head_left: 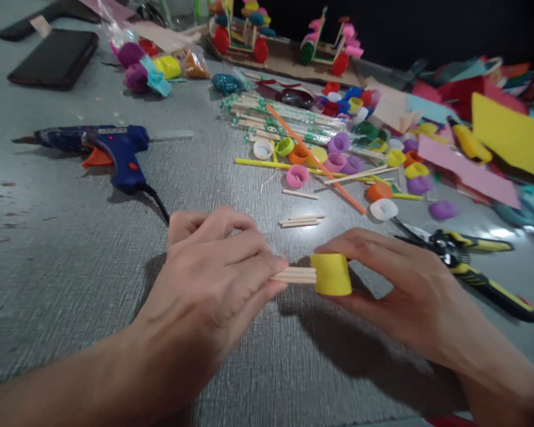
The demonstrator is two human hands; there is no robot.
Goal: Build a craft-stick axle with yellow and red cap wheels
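Pinched between the thumb and fingers of my left hand are several short wooden sticks lying side by side. Their right ends meet the edge of a yellow cylinder-shaped piece; whether they are fixed to it I cannot tell. My right hand grips that yellow piece from its right side, thumb below and fingers above. Just beyond my hands, more cut stick pieces lie on the grey table.
A blue glue gun lies at the left, its cord running behind my left hand. Yellow-and-black pliers rest at the right. Bottle caps, wrapped chopsticks and coloured sheets spread across the back. Small wheeled models stand behind them.
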